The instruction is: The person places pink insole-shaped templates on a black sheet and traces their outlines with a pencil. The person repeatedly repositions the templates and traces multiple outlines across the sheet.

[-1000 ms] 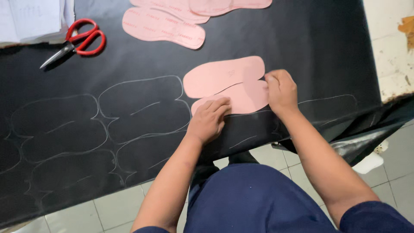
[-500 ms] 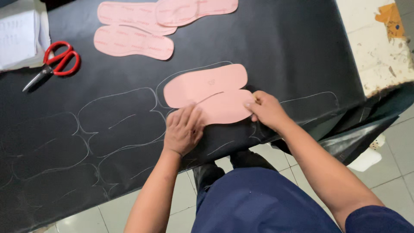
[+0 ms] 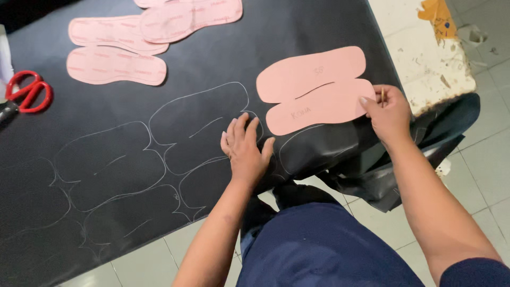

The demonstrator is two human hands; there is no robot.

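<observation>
Between the left hand (image 3: 245, 149) and the pink template (image 3: 319, 90) lies bare black sheet (image 3: 212, 64), open to pass over. Farther left, pink insoles (image 3: 114, 66) and red scissors (image 3: 26, 95) block the way. The right hand (image 3: 390, 114) sits at the worktop (image 3: 425, 58) edge, perhaps holding a thin stick.

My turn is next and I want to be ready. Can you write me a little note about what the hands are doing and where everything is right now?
Left hand: flat on the black sheet, fingers spread, holding nothing.
Right hand: pinches the right end of the pink double-sole template and also holds a thin stick, probably the marker.
Pink template lies on the sheet near the table's front right edge.
Done: several traced outlines to its left.
Left: no line shows around the template where it lies now.
Nearby: red scissors far left, loose pink insoles at the top.
</observation>
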